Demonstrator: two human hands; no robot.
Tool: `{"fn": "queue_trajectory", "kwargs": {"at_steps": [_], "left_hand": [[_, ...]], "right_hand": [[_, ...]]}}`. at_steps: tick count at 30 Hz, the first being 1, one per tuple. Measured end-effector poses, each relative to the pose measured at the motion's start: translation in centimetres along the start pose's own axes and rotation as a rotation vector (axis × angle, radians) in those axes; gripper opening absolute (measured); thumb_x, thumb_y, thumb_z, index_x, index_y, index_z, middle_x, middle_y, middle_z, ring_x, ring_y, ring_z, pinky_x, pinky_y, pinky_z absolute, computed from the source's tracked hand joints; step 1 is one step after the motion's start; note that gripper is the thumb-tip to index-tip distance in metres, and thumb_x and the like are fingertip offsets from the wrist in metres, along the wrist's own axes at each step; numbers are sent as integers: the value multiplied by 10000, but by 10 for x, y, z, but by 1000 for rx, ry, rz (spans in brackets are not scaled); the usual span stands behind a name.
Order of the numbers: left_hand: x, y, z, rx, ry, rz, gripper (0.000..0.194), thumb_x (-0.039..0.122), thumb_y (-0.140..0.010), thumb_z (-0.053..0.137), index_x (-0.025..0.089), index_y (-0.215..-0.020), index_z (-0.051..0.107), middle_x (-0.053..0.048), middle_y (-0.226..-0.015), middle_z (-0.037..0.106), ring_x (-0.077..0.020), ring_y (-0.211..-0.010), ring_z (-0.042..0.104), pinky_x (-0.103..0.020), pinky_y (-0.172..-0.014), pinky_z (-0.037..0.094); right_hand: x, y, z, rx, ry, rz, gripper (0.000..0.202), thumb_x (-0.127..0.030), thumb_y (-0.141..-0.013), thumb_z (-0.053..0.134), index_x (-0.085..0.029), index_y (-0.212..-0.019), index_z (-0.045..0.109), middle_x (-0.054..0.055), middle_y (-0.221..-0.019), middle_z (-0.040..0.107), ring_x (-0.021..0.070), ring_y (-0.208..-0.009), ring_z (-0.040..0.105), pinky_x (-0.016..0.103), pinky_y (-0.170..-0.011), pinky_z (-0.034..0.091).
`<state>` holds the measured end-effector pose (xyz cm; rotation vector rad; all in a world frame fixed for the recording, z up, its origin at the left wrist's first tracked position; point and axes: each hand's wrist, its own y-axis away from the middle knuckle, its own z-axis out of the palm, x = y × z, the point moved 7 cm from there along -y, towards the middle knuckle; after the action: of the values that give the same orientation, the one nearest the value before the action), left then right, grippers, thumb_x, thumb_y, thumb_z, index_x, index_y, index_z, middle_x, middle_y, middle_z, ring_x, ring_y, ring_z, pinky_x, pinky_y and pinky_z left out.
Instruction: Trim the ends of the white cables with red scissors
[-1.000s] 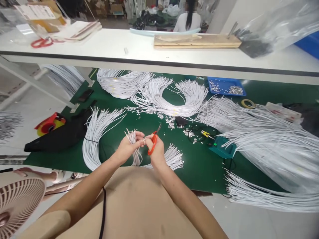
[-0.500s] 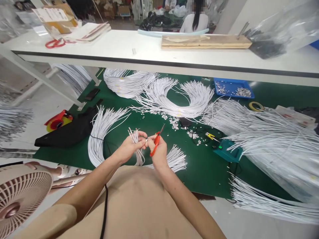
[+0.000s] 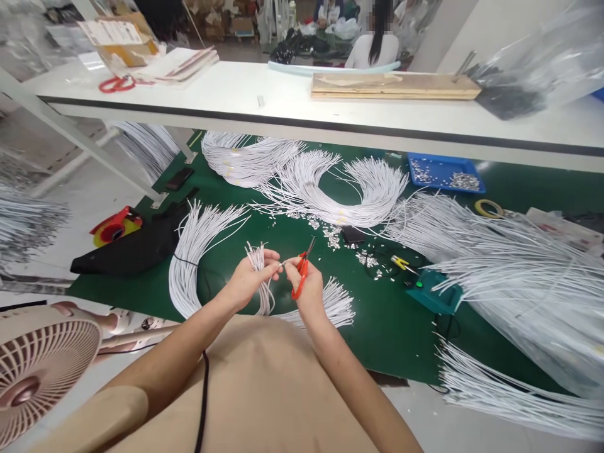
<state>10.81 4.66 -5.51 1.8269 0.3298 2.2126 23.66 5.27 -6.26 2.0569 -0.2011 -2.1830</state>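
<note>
Closed round a small bundle of white wires (image 3: 256, 257), my left hand (image 3: 250, 277) has the cut ends sticking up past its fingers. Its thumb and forefinger pinch the tip of one wire. My right hand (image 3: 306, 286) keeps a pair of red-handled scissors (image 3: 302, 270) in its palm, blades pointing up and away. The right fingertips are close to the pinched wire tip; whether they touch it is too small to tell. Under my hands, a curved bundle of white wires (image 3: 337, 302) lies on the green table (image 3: 377, 340), and a tied bundle (image 3: 184, 270) lies to the left.
More white wire coils (image 3: 349, 201) lie at the back, with small metal pieces (image 3: 331, 238) scattered before them. At right are a blue tray (image 3: 443, 173), a teal device (image 3: 434, 292) and yellow-handled pliers (image 3: 400, 262). A white shelf (image 3: 264, 113) spans above; a fan (image 3: 42, 371) stands left.
My right hand and the scissors have moved slightly right, away from the left hand, opening a small gap between the fingertips. The left hand keeps its hold. The whole view has shifted a little.
</note>
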Motion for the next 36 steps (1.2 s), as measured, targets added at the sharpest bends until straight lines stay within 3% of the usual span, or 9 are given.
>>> {"fn": "queue_trajectory", "kwargs": {"at_steps": [6,12,23,36], "left_hand": [[1,-1,-3,60,12,18,334,311,-666,682,161,-914,517,-7,-735,616,-98,-604,556,-221,-567,376],[4,0,-3,88,-25,26,291,298,-666,678,168,-866,512,16,-721,588,-78,-574,536,-207,-541,363],[10,-1,-2,59,-88,52,250,271,-678,662,162,-836,501,8,-759,584,-94,-605,559,-227,-595,415],[7,-3,-4,26,-220,125,146,242,-736,592,172,-809,487,-6,-708,609,-119,-610,570,-254,-622,424]], "right_hand": [[0,5,-2,-131,515,-177,178,-326,-779,494,-184,-763,601,1,-750,554,115,-659,488,220,-610,343],[1,11,3,-147,950,-281,119,-256,-784,477,-192,-749,572,1,-772,557,108,-629,457,232,-602,275],[-9,9,3,-143,1218,-402,112,-234,-792,480,-181,-719,547,31,-769,584,140,-673,474,278,-650,252],[-2,5,6,-124,1237,-530,134,-245,-816,477,-176,-738,562,43,-750,570,151,-698,484,281,-637,264]]}}
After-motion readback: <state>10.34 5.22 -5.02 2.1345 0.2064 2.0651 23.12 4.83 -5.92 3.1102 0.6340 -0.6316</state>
